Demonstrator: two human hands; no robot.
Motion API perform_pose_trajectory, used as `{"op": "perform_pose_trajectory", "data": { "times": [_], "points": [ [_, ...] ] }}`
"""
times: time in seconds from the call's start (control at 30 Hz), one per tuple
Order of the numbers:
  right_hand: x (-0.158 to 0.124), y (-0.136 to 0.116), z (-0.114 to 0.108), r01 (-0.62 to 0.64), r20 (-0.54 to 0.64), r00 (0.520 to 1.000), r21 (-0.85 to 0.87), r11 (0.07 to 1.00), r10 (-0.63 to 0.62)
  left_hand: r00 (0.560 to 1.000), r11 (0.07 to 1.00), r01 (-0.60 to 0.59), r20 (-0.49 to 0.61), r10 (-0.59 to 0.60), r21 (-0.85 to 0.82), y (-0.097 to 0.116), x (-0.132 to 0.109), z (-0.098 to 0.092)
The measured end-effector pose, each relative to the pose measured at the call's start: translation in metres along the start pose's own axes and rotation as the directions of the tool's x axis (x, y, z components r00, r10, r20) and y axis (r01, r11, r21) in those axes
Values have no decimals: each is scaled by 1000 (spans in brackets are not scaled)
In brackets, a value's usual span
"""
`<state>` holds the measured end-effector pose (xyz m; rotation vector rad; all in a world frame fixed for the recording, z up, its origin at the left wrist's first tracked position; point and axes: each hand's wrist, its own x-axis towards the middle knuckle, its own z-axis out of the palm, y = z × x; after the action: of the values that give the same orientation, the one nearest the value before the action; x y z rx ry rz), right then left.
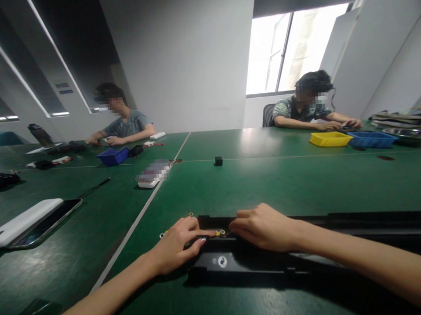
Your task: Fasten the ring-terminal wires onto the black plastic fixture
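Observation:
A long black channel-shaped housing [251, 264] lies across the table in front of me. My left hand [181, 239] is at its left end, closed round a wire whose ring terminal [222, 232] with a yellow sleeve lies inside the channel by my index fingertip. More ring ends stick out behind that hand, one ring terminal [161, 235] at its left and another ring [191, 214] above the knuckles. My right hand [261, 227] reaches into the channel just right of the terminal, fingertips pinched together; what they hold is hidden. A round washer-like spot [222, 261] shows on the housing's near wall.
Left are a phone [48, 224] beside a white case [23, 221], and a white device [153, 174]. Ahead sit a small black cube [218, 161], a dark blue bin [113, 156], a yellow bin [330, 139] and a blue bin [372, 139]. Two people work across the table.

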<state>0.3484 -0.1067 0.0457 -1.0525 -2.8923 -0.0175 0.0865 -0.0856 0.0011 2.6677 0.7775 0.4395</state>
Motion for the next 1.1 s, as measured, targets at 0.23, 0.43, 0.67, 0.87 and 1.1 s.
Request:
{"op": "perform_pose_trajectory", "data": {
  "times": [0.23,0.43,0.67,0.87,1.1],
  "points": [
    [1,-1,0,-13,3,1000,3,1000,13,1000,1000,-10,-8,10,15,0,1,1],
    [0,-2,0,-15,-1,1000,11,1000,15,1000,1000,-15,-19,15,7,0,1,1],
    [1,1,0,-1,-4,1000,3,1000,1,1000,1000,-12,-15,12,18,0,0,0],
    [1,-1,0,-9,-4,1000,13,1000,9,1000,1000,-2,-21,2,16,0,1,1],
    [0,0,0,-2,-3,1000,24,1000,2,1000,1000,-2,-8,2,6,-2,-1,1]
  ]
}}
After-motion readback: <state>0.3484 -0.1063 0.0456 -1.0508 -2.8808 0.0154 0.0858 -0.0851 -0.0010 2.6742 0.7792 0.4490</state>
